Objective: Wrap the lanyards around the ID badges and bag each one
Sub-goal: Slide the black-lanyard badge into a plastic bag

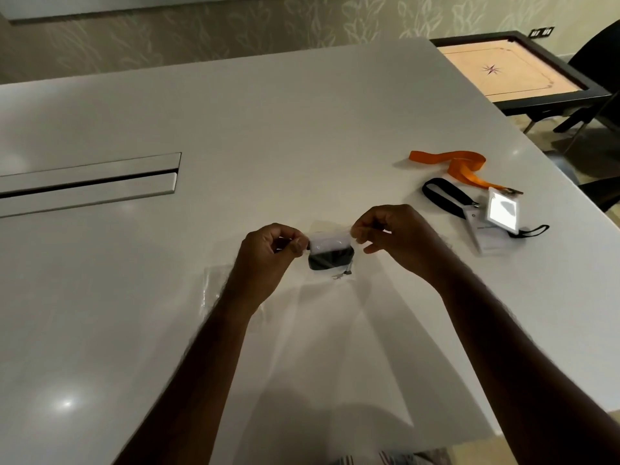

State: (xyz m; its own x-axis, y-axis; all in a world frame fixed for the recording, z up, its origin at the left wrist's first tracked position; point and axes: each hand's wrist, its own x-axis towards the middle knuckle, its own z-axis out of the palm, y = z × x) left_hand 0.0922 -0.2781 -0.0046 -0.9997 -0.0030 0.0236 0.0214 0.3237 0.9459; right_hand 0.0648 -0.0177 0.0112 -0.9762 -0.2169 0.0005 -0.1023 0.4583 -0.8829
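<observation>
Home games room: carrom board point(510, 67), wallpapered wall point(201, 31), white table point(235, 129).

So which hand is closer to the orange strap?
The right hand. The orange strap lies up and to its right; the left hand sits farther away, across the small bag.

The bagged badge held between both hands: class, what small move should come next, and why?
Probably press the clear bag mouth shut: the left hand and right hand pinch its top corners, and the badge wrapped in a black lanyard already sits inside.
</observation>
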